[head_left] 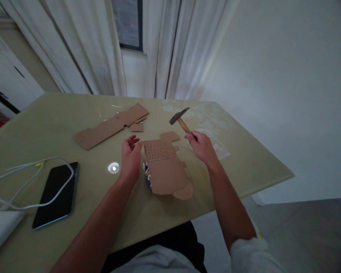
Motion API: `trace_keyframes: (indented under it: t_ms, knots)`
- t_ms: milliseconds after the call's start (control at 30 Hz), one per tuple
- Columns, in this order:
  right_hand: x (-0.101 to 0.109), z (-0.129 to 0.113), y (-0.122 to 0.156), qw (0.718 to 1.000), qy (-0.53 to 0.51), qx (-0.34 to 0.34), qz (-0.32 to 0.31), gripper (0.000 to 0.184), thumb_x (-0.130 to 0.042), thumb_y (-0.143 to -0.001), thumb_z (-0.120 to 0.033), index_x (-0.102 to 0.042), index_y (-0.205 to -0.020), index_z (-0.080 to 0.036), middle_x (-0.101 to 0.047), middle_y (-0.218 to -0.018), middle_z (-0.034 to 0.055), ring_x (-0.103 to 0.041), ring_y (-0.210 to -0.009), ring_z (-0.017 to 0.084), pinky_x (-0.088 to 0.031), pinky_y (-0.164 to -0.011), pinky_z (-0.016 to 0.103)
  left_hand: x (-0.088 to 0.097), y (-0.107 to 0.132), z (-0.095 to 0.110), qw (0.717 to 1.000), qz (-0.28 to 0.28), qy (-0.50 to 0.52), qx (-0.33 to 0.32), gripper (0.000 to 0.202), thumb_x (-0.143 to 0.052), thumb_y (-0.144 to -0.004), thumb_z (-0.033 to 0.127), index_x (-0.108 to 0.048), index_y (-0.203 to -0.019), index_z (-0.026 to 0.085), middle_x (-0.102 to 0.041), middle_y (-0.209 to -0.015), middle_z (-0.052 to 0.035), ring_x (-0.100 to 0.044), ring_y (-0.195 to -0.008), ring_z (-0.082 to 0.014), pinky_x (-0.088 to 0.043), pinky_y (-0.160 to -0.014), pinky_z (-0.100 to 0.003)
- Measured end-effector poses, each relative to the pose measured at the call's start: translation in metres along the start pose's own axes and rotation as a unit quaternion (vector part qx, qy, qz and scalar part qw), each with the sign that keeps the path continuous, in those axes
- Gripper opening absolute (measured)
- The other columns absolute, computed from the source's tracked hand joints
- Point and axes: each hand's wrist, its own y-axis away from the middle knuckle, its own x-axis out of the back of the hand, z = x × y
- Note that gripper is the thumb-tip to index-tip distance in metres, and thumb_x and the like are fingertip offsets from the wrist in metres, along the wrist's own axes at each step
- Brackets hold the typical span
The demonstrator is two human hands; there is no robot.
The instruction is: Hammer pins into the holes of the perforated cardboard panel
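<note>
My right hand [202, 147] is closed round the wooden handle of a small hammer [179, 116], whose dark metal head is raised above the table. Below it lies a brown cardboard piece [166, 170] with a grid of small punched holes near its far end. My left hand [130, 154] rests at the left edge of that cardboard, fingers curled in a pinch near the holes; whatever it may be holding is too small to make out.
A long flattened cardboard strip [110, 126] and small scraps lie farther back on the pale green table [45, 125]. A black phone [57, 194] with white cables [22, 182] over it lies at the left. A small bright spot [113, 167] glows beside my left hand.
</note>
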Motion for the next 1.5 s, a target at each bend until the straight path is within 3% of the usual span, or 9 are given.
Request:
trace_keyframes:
  t_ms: [167, 300, 400, 567, 800, 1000, 1300, 1500]
  knots:
    - [-0.029, 0.012, -0.013, 0.999, 0.047, -0.016, 0.004, 0.036, -0.048, -0.108, -0.044, -0.067, -0.086, -0.023, -0.069, -0.076, 0.0041, -0.058, -0.071, 0.020, -0.032, -0.068, 0.032, -0.008, 0.014, 0.001, 0.985, -0.079, 0.055, 0.144, 0.041, -0.075, -0.089, 0.034, -0.065, -0.127, 0.021, -0.078, -0.109, -0.0068, -0.076, -0.094, -0.0202, -0.058, -0.078, -0.027]
    - [-0.037, 0.028, -0.004, 0.996, 0.087, -0.009, -0.020, 0.038, -0.046, -0.112, -0.045, -0.066, -0.087, -0.023, -0.073, -0.080, 0.0061, -0.063, -0.074, 0.022, -0.032, -0.068, 0.032, -0.009, 0.025, 0.008, 0.971, -0.136, 0.063, 0.187, 0.039, -0.080, -0.084, 0.036, -0.070, -0.117, 0.019, -0.082, -0.102, -0.0085, -0.078, -0.082, -0.0220, -0.057, -0.063, -0.026]
    - [-0.038, 0.036, -0.001, 0.992, 0.125, -0.011, -0.030, 0.038, -0.046, -0.113, -0.044, -0.068, -0.091, -0.023, -0.078, -0.087, 0.0090, -0.067, -0.080, 0.025, -0.032, -0.068, 0.033, -0.008, 0.027, 0.010, 0.964, -0.147, 0.069, 0.209, 0.044, -0.085, -0.078, 0.036, -0.071, -0.116, 0.018, -0.084, -0.099, -0.0090, -0.079, -0.075, -0.0229, -0.056, -0.057, -0.026]
    - [-0.039, 0.039, -0.001, 0.988, 0.149, -0.028, -0.041, 0.039, -0.044, -0.115, -0.045, -0.070, -0.097, -0.022, -0.080, -0.094, 0.0113, -0.071, -0.086, 0.027, -0.032, -0.069, 0.034, -0.005, 0.028, 0.010, 0.960, -0.142, 0.067, 0.231, 0.045, -0.089, -0.074, 0.038, -0.076, -0.111, 0.015, -0.084, -0.092, -0.0093, -0.077, -0.068, -0.0214, -0.056, -0.055, -0.025]
    - [-0.043, 0.037, 0.000, 0.987, 0.150, -0.037, -0.053, 0.038, -0.045, -0.115, -0.044, -0.073, -0.102, -0.022, -0.082, -0.098, 0.0110, -0.071, -0.087, 0.026, -0.034, -0.071, 0.033, -0.007, 0.031, 0.016, 0.954, -0.117, 0.038, 0.273, 0.029, -0.086, -0.074, 0.035, -0.076, -0.091, 0.015, -0.079, -0.073, -0.0050, -0.067, -0.049, -0.0175, -0.055, -0.048, -0.026]
    - [-0.050, 0.038, -0.003, 0.983, 0.157, -0.054, -0.082, 0.039, -0.046, -0.114, -0.044, -0.076, -0.103, -0.021, -0.082, -0.102, 0.0126, -0.072, -0.088, 0.026, -0.034, -0.070, 0.033, -0.007, 0.031, 0.020, 0.942, -0.136, 0.014, 0.307, 0.027, -0.087, -0.075, 0.035, -0.077, -0.088, 0.014, -0.079, -0.072, -0.0076, -0.072, -0.053, -0.0213, -0.058, -0.051, -0.029]
    - [-0.061, 0.048, -0.004, 0.984, 0.153, -0.043, -0.081, 0.041, -0.045, -0.114, -0.044, -0.078, -0.111, -0.020, -0.083, -0.105, 0.0136, -0.074, -0.092, 0.027, -0.040, -0.074, 0.033, -0.005, 0.032, 0.017, 0.948, -0.146, 0.022, 0.280, 0.034, -0.090, -0.073, 0.039, -0.078, -0.091, 0.013, -0.083, -0.081, -0.0134, -0.080, -0.066, -0.0270, -0.059, -0.053, -0.029]
    - [-0.060, 0.047, -0.005, 0.984, 0.146, -0.043, -0.088, 0.041, -0.044, -0.114, -0.043, -0.076, -0.107, -0.019, -0.082, -0.103, 0.0143, -0.073, -0.093, 0.027, -0.040, -0.074, 0.033, -0.004, 0.032, 0.016, 0.950, -0.146, 0.021, 0.275, 0.037, -0.091, -0.074, 0.044, -0.078, -0.090, 0.013, -0.082, -0.076, -0.0113, -0.077, -0.060, -0.0255, -0.059, -0.052, -0.030]
